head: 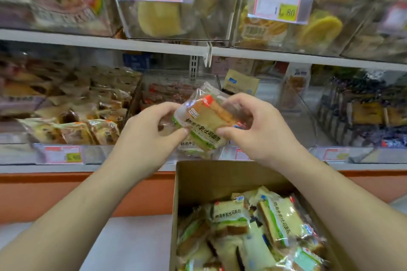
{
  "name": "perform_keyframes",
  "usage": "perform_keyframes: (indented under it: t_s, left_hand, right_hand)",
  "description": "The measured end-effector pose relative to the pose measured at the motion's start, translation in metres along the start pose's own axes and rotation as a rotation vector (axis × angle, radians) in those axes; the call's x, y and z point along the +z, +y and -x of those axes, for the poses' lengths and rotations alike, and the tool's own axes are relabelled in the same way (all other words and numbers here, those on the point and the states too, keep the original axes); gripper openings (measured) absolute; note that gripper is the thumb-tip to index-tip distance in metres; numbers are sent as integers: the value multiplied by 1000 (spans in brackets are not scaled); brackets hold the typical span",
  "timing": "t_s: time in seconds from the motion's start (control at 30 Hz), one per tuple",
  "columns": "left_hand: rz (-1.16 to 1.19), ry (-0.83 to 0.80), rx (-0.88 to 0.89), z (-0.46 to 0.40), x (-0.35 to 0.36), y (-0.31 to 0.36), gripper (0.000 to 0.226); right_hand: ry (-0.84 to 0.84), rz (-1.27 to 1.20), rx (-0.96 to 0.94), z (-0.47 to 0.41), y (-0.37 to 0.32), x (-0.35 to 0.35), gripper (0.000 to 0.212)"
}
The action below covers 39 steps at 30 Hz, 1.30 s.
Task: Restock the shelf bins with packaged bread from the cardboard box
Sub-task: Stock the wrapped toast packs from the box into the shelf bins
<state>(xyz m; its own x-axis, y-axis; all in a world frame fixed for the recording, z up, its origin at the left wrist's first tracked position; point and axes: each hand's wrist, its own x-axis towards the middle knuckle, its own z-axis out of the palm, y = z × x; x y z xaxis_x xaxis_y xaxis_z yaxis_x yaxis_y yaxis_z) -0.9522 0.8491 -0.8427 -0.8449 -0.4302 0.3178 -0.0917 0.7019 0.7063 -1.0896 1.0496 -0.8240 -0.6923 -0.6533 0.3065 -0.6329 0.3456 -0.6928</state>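
A clear-wrapped toast bread pack (206, 121) with green and orange print is held between both hands in front of the middle shelf bin (293, 108). My left hand (149, 132) pinches its left edge with thumb and fingers. My right hand (257, 127) grips its right side, fingers curled over the top. A second like pack (193, 148) lies just beneath, at the bin's front. The open cardboard box (220, 180) stands below at right, holding several more bread packs (253, 233).
Clear bins of other packaged breads and cakes fill both shelves: a full bin (66, 112) to the left, dark packs (363, 114) to the right. Price tags (63, 155) line the shelf edge. An orange panel (66, 193) and pale floor (132, 244) lie below.
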Motion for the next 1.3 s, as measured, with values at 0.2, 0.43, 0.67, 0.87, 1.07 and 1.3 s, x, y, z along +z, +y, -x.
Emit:
perform_keyframes:
  t_s: [0.2, 0.43, 0.67, 0.87, 1.07, 1.3]
  left_hand:
    - [-142, -110, -123, -34, 10, -24, 39]
    - [-74, -107, -100, -35, 21, -42, 53]
    - [-190, -132, -119, -32, 31, -47, 41]
    - [-221, -171, -122, -31, 36, -49, 45]
    - [-193, -113, -53, -31, 33, -39, 37]
    - [-253, -128, -95, -31, 39, -40, 31]
  right_hand:
    - [-92, 275, -31, -42, 7, 25, 34]
    - [-169, 675, -108, -46, 28, 39, 51]
    - [-69, 651, -162, -39, 35, 46, 32]
    - [-108, 720, -169, -36, 35, 51, 27]
    - [-32, 688, -168, -35, 40, 45, 19]
    - [-72, 698, -149, -36, 45, 53, 21]
